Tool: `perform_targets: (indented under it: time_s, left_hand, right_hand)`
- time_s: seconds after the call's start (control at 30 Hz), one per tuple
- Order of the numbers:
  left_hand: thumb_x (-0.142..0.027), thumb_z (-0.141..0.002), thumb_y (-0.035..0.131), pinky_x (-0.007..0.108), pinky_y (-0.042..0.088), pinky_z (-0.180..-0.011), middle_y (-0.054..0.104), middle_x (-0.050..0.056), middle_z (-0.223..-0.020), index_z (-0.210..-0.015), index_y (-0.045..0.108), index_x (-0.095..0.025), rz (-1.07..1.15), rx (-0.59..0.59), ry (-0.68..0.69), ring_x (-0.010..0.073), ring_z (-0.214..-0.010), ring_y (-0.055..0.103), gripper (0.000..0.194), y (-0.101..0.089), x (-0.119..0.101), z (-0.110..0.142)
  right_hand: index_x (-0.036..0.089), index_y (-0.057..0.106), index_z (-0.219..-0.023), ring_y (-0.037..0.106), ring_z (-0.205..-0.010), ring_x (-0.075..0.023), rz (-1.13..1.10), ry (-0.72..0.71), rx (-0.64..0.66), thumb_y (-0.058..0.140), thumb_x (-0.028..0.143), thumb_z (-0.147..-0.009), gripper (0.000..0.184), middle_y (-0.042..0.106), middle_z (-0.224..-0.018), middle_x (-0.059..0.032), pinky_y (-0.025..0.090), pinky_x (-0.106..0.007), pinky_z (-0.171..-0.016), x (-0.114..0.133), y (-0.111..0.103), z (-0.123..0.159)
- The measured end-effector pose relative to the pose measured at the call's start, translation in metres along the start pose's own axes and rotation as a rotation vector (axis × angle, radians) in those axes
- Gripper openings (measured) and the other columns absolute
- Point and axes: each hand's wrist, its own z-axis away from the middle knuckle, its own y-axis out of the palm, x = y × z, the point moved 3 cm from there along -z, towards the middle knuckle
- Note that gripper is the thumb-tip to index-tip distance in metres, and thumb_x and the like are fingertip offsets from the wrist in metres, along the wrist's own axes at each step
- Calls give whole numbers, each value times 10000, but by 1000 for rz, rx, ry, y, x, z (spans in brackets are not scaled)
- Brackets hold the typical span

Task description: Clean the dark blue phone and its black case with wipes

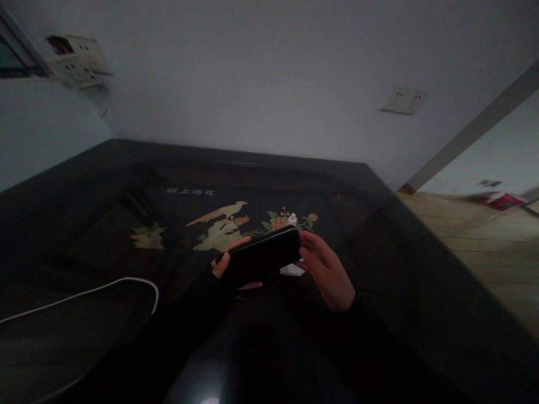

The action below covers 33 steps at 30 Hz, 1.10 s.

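A dark smartphone (pixel 263 255) is held slightly tilted above a black table, its screen unlit. My left hand (pixel 225 262) wraps around its left end, thumb on the near face and fingers behind and below. At the right end, my right hand (pixel 326 266) pinches the edge between thumb and fingers. Behind the phone stands a small white bottle (pixel 292 219), its lower part hidden. Something white, perhaps a tissue or cloth (pixel 292 270), shows just under the phone's right end.
The glossy black table (pixel 138 154) bears a bird-and-flower inlay (pixel 223 227) and meets the white wall. A white cable (pixel 105 286) runs across its left side. Sockets (pixel 405 101) sit on the wall. To the right lies wooden floor (pixel 471 230) with a red item (pixel 505 200).
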Motion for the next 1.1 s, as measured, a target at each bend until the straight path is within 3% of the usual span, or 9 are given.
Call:
perform_targets:
  time_s: [0.1,0.2,0.27,0.47,0.67,0.83,0.9,1.0,1.1]
  left_hand:
    - [-540,-722,465,455,502,-723,462,78,-1224,-1265,261,-323,377,242,-247,314,-1007,545,619,2,14,1]
    - [-518,-648,589,400,514,-634,538,76,-1137,-1329,5,-368,442,506,-344,291,-884,606,910,6,27,3]
    - [-483,-666,591,355,516,-554,532,90,-1134,-1336,0,-357,412,557,-340,265,-822,621,902,8,38,6]
    - [-486,-671,596,194,447,-443,515,100,-1091,-1346,117,-332,126,444,-183,175,-772,586,842,11,49,14]
    - [-501,-683,575,195,437,-520,530,72,-1070,-1355,156,-299,47,329,-76,168,-811,563,816,8,32,19]
    - [-463,-690,587,194,406,-574,504,58,-1168,-1341,202,-304,88,270,125,165,-889,547,773,6,22,20]
    - [-427,-705,582,218,416,-653,486,59,-1195,-1340,197,-304,80,218,221,168,-943,534,753,4,21,18]
    - [-402,-669,615,323,394,-838,429,88,-1251,-1352,160,-278,-3,94,349,217,-1058,480,830,-5,24,14]
    - [-371,-629,646,412,379,-871,351,114,-1308,-1358,123,-284,-87,19,396,272,-1108,438,901,-14,31,11]
  right_hand:
    - [196,457,-1077,511,-986,-177,95,-22,-28,507,376,-781,350,518,-1055,-74,473,-329,-766,3,-5,-2]
    - [182,476,-1016,515,-909,-167,161,-44,-7,503,386,-780,313,530,-974,-59,465,-318,-732,7,-4,-2]
    - [177,499,-958,508,-865,-162,210,-67,24,519,370,-768,272,528,-927,-46,454,-310,-721,11,2,1]
    - [194,465,-857,446,-865,-170,319,-163,-13,569,338,-724,222,448,-896,-28,439,-273,-657,21,21,8]
    - [215,409,-805,431,-835,-161,315,-239,-64,553,361,-735,217,381,-877,-16,459,-262,-617,30,32,9]
    - [232,434,-863,459,-915,-161,152,-320,-66,587,295,-723,217,424,-951,-16,472,-295,-730,33,42,10]
    - [260,432,-1010,449,-1029,-178,33,-301,-51,618,285,-703,359,428,-1084,-28,464,-316,-791,30,48,10]
    - [320,255,-1258,462,-1087,-189,-149,-177,95,642,275,-692,688,401,-1235,-41,439,-367,-870,19,64,11]
    - [333,125,-1326,486,-1096,-204,-245,-86,234,669,251,-672,854,431,-1250,-51,414,-408,-913,12,79,15]
